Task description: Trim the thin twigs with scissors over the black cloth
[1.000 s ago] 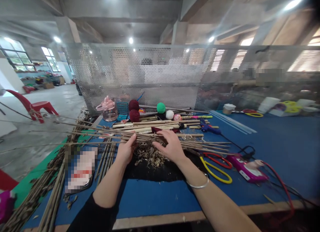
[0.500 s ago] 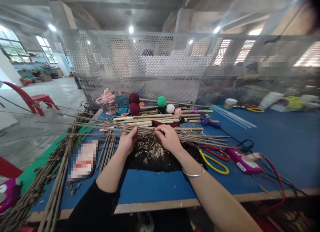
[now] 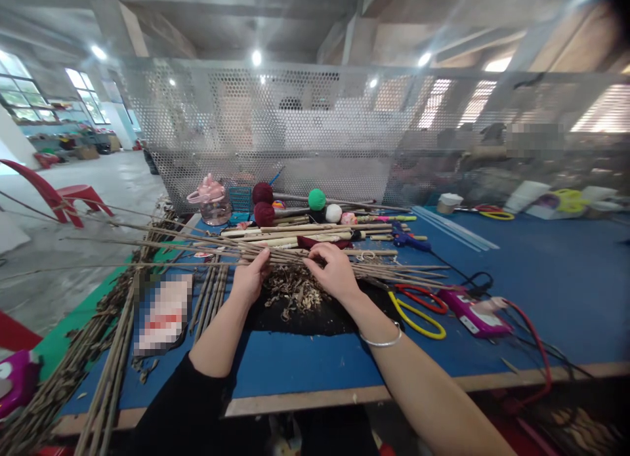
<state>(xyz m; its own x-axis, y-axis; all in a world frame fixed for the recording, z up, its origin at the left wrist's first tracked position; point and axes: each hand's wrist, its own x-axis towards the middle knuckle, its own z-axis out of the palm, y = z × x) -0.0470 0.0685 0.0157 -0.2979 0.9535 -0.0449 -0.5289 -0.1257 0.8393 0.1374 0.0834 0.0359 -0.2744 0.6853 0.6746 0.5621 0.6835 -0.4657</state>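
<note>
A loose bundle of long, thin, dry brown stalks [image 3: 283,253] runs crosswise in front of me. My left hand [image 3: 252,276] is closed round the bundle, thumb on top. My right hand [image 3: 331,270] is closed on the stalks a little further right, its fingertips pinched over them. Beneath the hands, dry leaf scraps [image 3: 295,292] lie heaped on a black cloth [image 3: 295,324]. Scissors with yellow and red handles [image 3: 418,317] rest beside the cloth, right of my right wrist.
More stalks [image 3: 105,357] lie along the table's left side. Yarn balls [image 3: 317,199], a pink-lidded jug [image 3: 215,203] and a blue glue gun [image 3: 409,238] sit further back. A purple power strip [image 3: 477,315] with a red cord is at the right. A perforated metal screen [image 3: 275,134] closes the back.
Both hands keep their hold on the stalks with hardly any movement. The whole view has shifted very slightly.
</note>
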